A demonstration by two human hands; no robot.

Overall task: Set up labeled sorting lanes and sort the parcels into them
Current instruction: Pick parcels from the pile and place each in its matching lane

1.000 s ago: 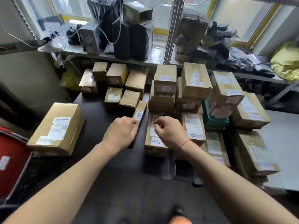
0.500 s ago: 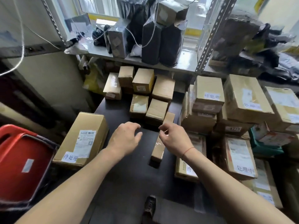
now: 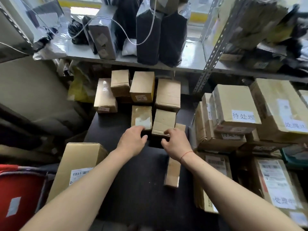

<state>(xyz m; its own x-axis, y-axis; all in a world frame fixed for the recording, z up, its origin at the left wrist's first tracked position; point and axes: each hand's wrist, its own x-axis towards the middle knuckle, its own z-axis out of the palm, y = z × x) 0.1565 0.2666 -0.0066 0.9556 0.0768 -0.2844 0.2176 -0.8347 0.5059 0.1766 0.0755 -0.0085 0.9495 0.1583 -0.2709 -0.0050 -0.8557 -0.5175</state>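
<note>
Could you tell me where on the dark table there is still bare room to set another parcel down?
Bare dark table shows between the large box and the long narrow box; another patch lies behind the large box. The small boxes at the back and the stacks rightward are crowded.

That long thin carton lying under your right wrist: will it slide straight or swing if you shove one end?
The long thin carton probably swings: it is narrow and long, so an end push turns it. It looks like stiff cardboard, so it likely will not buckle. Lying flat on the dark tabletop, it seems unlikely to tip.
</note>
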